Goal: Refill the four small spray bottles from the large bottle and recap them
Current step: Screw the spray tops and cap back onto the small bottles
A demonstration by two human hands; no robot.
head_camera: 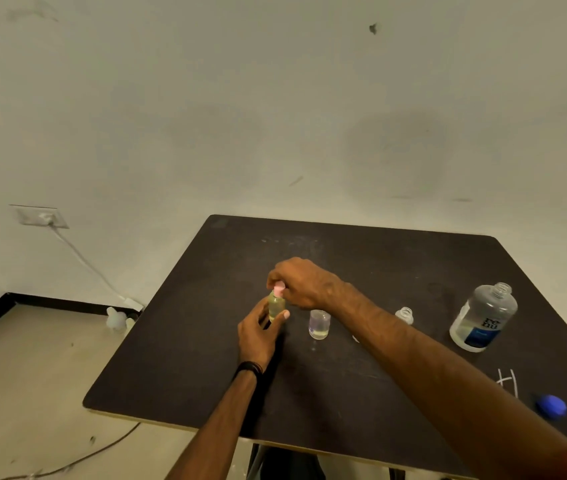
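The left hand is gripping a small yellowish bottle; the right hand is pinching its pink cap. The large bottle is showing "re nu".

bare room | plain wall – dark table – wall socket

You have a dark brown tabletop with pale scuffs; the small bottle you hold is yellowish with a pink cap; the large bottle is clear with a blue label; a blue cap lies near white chalk marks; your wristband is black.
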